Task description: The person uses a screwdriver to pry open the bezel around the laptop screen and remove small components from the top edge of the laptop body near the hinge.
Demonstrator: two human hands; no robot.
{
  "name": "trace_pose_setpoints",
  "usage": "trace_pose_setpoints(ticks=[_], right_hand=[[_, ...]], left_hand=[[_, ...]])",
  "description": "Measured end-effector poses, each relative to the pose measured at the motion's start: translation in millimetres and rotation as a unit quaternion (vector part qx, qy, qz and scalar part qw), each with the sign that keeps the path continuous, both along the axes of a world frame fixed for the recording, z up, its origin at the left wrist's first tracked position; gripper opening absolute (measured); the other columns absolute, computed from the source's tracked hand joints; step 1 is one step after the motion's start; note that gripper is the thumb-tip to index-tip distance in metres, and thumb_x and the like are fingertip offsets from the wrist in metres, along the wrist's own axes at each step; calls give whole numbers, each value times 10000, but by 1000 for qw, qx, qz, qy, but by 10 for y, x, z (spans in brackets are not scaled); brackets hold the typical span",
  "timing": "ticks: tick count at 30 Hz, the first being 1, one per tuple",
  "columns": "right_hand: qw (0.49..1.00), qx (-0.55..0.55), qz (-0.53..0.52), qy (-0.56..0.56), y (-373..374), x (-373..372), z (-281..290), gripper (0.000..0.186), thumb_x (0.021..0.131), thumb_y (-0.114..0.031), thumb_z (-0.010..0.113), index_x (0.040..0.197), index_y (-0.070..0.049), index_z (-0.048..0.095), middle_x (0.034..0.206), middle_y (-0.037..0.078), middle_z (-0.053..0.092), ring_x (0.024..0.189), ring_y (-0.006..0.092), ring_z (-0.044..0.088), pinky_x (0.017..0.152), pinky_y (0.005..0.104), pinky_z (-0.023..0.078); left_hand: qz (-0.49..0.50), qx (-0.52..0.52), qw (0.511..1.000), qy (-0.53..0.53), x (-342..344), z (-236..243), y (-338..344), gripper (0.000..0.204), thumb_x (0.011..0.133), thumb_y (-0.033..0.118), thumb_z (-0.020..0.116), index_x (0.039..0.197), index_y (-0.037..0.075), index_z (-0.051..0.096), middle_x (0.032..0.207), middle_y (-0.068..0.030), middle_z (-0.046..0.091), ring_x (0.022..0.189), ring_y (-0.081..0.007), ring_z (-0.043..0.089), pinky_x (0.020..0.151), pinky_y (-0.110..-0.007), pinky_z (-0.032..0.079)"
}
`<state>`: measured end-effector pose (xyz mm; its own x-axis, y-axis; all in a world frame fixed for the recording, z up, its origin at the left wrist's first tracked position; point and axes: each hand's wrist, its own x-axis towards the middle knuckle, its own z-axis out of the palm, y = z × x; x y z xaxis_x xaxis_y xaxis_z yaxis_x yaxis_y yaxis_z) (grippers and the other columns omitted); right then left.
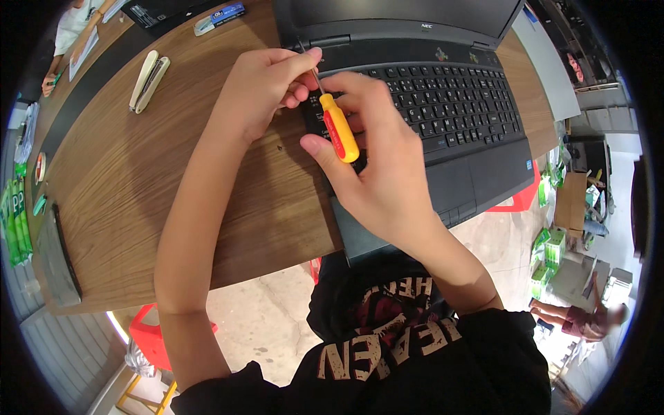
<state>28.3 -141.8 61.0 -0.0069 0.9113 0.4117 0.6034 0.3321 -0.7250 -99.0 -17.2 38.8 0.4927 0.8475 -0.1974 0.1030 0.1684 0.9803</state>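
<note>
Your left hand [280, 83] pinches the screwdriver [337, 126] by its metal shaft, between thumb and fingertips. Your right hand's [384, 152] fingers curl beside the yellow-and-red handle, thumb standing off it; from this angle I cannot tell whether they grip it. The screwdriver is over the laptop's [456, 162] left edge, in from the desk's [277, 207] front edge. Close your right thumb on the handle before easing the left pinch, and hold the metal clear of the keyboard [443, 104].
</note>
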Motion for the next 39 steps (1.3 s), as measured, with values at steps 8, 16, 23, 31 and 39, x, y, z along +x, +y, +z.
trace_pose_setpoints(ticks=[8, 16, 23, 31, 39], right_hand=[[788, -211, 38, 576, -160, -46, -3, 375, 937, -116, 539, 1227, -4, 331, 934, 137, 608, 813, 201, 643, 711, 312, 565], [853, -228, 10, 469, -123, 45, 36, 219, 876, -39, 593, 1068, 11, 501, 886, 81, 608, 752, 123, 636, 606, 241, 546], [991, -30, -63, 116, -67, 56, -11, 124, 749, 43, 688, 827, -2, 603, 873, 22, 561, 675, 45, 547, 530, 172, 435], [985, 154, -51, -62, -109, 20, -166, 272, 718, -72, 733, 947, -5, 602, 938, 116, 543, 742, 278, 578, 617, 341, 491], [994, 50, -76, -55, -174, -17, -173, 286, 801, -50, 686, 1057, 2, 570, 857, 102, 619, 646, 186, 607, 546, 271, 473]], left_hand=[[-10, -71, 995, -73, 32, -27, -10, 259, 878, 281, 637, 812, 32, 620, 702, 9, 570, 581, -35, 478, 532, -167, 379], [-58, -76, 991, -98, -39, -36, 22, 276, 925, 262, 567, 966, -3, 636, 794, -9, 600, 676, -43, 519, 634, -175, 439], [-14, -72, 995, -68, 67, 37, -80, 357, 904, 309, 601, 1024, -26, 629, 797, -9, 601, 686, -39, 527, 644, -167, 442], [15, -58, 997, -42, 31, -28, -32, 357, 862, 295, 666, 1013, -27, 633, 757, -21, 607, 675, -40, 541, 639, -166, 442], [-1, -59, 994, -90, 40, -46, -44, 287, 927, 199, 541, 1057, -46, 615, 877, -101, 652, 755, -101, 586, 723, -225, 479]])
